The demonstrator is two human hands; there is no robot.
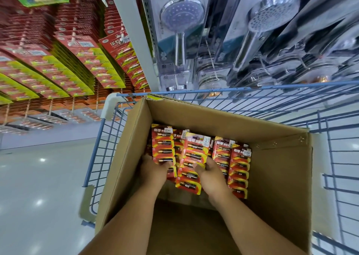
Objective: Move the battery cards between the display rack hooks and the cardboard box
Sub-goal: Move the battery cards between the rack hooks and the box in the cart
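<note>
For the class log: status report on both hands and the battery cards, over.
Left hand and right hand both down in the cardboard box, gripping battery cards. Cards stacked loosely in box. Nothing blocking; rack hooks already full.

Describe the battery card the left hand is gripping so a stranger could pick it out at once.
Look into the open cardboard box sitting in the blue wire cart. Red battery cards lie across its floor; the left hand grips the leftmost card, nearest the box's left wall. Unlike its neighbours, it lies farthest left, with the thumb across its lower edge.
</note>
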